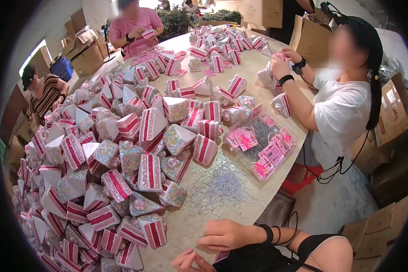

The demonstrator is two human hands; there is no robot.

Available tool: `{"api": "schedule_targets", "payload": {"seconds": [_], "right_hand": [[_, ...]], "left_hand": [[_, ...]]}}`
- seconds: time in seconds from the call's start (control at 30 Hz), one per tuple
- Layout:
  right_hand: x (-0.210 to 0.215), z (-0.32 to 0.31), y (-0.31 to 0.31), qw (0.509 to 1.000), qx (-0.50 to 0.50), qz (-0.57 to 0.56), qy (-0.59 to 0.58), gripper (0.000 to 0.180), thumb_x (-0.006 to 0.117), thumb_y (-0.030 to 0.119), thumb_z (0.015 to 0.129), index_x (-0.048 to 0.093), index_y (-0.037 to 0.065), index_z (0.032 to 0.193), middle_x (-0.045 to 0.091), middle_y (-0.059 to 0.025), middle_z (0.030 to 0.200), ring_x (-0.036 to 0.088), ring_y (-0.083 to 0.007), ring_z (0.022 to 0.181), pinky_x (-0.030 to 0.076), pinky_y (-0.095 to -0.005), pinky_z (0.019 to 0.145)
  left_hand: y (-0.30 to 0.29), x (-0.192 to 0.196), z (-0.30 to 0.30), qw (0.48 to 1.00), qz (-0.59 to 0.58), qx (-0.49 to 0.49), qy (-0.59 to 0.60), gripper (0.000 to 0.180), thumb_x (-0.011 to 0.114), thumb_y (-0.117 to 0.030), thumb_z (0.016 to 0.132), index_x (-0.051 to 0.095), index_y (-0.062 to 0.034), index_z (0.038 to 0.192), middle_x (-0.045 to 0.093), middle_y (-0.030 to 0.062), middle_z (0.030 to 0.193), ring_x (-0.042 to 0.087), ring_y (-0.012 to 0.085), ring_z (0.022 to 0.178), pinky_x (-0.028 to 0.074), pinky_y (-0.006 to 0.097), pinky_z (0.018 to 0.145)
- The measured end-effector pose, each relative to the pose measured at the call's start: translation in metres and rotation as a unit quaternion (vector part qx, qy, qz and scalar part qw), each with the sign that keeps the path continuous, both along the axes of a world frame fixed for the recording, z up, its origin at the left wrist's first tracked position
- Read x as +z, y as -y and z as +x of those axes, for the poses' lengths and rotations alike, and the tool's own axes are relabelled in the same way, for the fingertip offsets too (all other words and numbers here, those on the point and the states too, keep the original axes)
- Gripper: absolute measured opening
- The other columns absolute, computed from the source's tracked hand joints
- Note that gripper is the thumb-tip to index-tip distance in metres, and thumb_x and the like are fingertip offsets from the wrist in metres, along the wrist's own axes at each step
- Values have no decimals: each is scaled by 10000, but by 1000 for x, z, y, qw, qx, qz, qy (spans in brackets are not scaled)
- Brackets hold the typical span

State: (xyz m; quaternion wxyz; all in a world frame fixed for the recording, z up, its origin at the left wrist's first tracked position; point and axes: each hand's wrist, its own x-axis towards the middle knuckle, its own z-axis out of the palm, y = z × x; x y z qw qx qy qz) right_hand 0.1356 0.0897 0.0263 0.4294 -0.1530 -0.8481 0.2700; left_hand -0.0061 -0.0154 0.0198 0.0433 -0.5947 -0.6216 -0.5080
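At the near table edge, my right hand [229, 234] has its fingers curled and pressed together, a dark band on its wrist. Just below and left of it, my left hand [191, 262] pinches thumb and fingers together. Whatever either hand holds is too small or hidden to make out. A bit of pink card [221, 256] shows beneath my right hand. Beyond my hands lies a tangle of thin silvery string loops [222, 183]. To the left rises a big heap of glittery cake-slice ornaments [149, 173], white and pink with red stripes and pastel beads.
A clear tray [279, 165] holds pink tags [273, 156] and grey string loops [260, 131]. One co-worker [344, 97] handles an ornament at the right; another [138, 29] holds one at the far side. A third person [47, 93] is at the left. Cardboard boxes [390, 109] stand behind.
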Motion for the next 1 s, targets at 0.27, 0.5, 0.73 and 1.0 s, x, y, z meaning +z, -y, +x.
{"api": "schedule_targets", "payload": {"seconds": [0.27,0.5,0.73,1.0], "right_hand": [[-4,1,5,998,0,-55,-5,243,686,80,846,615,43,1075,514,-72,875,565,-221,673,469,-316,555],[-2,0,3,997,28,-73,0,209,657,86,877,614,41,1077,545,-84,936,595,-237,717,489,-315,583],[-9,0,8,952,108,-277,68,188,593,135,895,566,35,1053,538,-108,993,617,-280,752,513,-349,608],[-4,3,2,992,104,-48,51,154,589,71,853,561,44,1002,527,-76,941,610,-254,711,497,-349,564]], "left_hand": [[13,-26,-4,999,-15,-15,50,182,649,-56,922,539,-4,1058,565,152,898,562,249,723,502,318,595],[14,-20,-2,1000,-1,-5,10,158,662,-40,914,567,-18,1039,551,115,871,553,226,715,493,312,583],[12,-13,0,995,31,-44,80,116,644,-47,929,593,-26,1031,589,124,863,568,237,741,489,335,646],[14,-19,-6,982,-33,-138,127,181,662,-84,921,567,-12,1057,607,135,894,581,246,766,495,341,696]]}}
